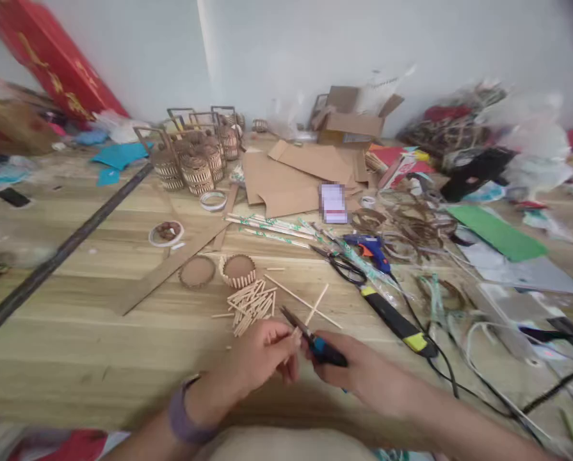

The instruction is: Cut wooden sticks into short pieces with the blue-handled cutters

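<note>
My right hand [358, 368] is wrapped round a pair of pliers [325, 351] with black and blue handles, whose dark pointed jaws reach up and left. My left hand [267, 352] pinches a thin wooden stick [296, 335] close beside those jaws. Another stick [318, 302] slants up just past the jaws; whether it is the same held piece I cannot tell. Beyond my left hand lies a loose pile of short wooden sticks [252, 306]. A round cup [239, 271] edged with upright sticks and a flat round disc [196, 271] sit behind the pile.
Several small stick-sided buckets [197, 173] with handles stand at the back left. Cardboard sheets [296, 169], scissors [346, 267], a blue glue gun [372, 250] and a black-yellow tool [399, 320] with cords lie ahead and right. A dark bar [70, 246] crosses the left side.
</note>
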`<move>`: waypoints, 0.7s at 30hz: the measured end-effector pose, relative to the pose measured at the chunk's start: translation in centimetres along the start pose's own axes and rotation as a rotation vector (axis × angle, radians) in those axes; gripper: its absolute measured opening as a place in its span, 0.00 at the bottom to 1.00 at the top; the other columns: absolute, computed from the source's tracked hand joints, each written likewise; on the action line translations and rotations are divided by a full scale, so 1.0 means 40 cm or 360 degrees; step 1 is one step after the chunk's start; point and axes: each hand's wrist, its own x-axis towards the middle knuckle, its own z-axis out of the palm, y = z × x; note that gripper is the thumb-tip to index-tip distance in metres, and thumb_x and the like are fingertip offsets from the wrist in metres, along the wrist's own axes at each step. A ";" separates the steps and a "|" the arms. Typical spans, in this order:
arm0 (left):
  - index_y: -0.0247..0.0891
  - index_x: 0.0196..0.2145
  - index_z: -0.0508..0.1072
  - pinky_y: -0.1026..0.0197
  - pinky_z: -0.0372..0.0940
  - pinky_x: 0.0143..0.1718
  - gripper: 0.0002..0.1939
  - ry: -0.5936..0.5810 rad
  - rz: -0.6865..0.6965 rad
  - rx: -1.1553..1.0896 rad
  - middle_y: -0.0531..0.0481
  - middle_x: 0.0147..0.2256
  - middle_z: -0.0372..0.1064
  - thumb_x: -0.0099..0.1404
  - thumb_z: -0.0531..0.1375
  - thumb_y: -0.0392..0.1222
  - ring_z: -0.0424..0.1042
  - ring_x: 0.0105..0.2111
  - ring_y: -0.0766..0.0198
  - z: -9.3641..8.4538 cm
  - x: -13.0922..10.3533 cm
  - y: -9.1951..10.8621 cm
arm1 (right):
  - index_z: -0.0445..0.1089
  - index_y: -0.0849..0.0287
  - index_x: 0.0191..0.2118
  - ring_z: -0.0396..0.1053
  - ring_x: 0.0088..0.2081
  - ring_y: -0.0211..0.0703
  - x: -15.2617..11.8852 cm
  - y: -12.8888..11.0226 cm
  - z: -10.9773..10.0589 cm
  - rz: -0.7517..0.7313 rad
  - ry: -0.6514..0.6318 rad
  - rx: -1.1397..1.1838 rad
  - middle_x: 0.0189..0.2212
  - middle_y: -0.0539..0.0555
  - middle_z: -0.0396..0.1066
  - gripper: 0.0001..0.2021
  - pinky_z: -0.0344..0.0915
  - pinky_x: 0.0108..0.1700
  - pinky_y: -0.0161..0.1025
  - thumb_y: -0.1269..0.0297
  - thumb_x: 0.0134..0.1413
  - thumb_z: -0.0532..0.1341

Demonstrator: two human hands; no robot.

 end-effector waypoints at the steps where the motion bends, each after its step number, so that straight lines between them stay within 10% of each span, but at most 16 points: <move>1: 0.35 0.27 0.69 0.62 0.60 0.27 0.22 -0.0005 0.0008 0.0018 0.53 0.19 0.64 0.56 0.53 0.58 0.64 0.20 0.66 0.001 -0.001 -0.001 | 0.62 0.58 0.30 0.55 0.30 0.40 -0.001 0.002 0.003 -0.0010 0.0004 0.0014 0.26 0.49 0.59 0.08 0.54 0.33 0.35 0.65 0.39 0.53; 21: 0.39 0.24 0.62 0.64 0.59 0.27 0.17 0.0062 -0.0026 0.0237 0.56 0.19 0.62 0.64 0.47 0.52 0.63 0.21 0.68 0.000 -0.003 -0.001 | 0.68 0.60 0.34 0.61 0.35 0.42 -0.002 0.024 -0.002 0.0040 -0.0151 0.0482 0.31 0.50 0.66 0.11 0.57 0.36 0.36 0.66 0.39 0.57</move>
